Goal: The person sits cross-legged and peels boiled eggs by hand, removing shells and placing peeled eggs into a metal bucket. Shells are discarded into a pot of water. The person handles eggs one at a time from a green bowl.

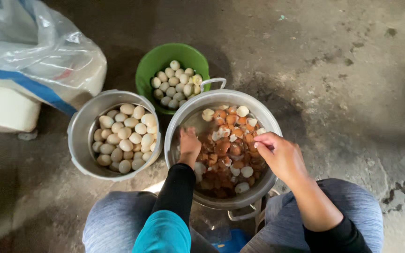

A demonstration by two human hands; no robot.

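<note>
Down in the big metal pot (176, 126), the left hand (189, 145) reaches with fingers pointing away, dipped among brown eggshells (230, 150) — whether it grips anything, I cannot tell. Over the pot's right rim, the right hand (280, 154) hovers, fingers curled together. Beside it sit a smaller pot (78, 136) and a green bucket (148, 63) — both holding pale eggs (125, 136).

The left hand (189, 146) is blurred; the plastic sack (33, 51) (top left) runs off-frame.

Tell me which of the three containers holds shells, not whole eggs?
The big handled metal pot between the knees, where both hands reach. The smaller metal pot and green bucket hold peeled eggs.
</note>
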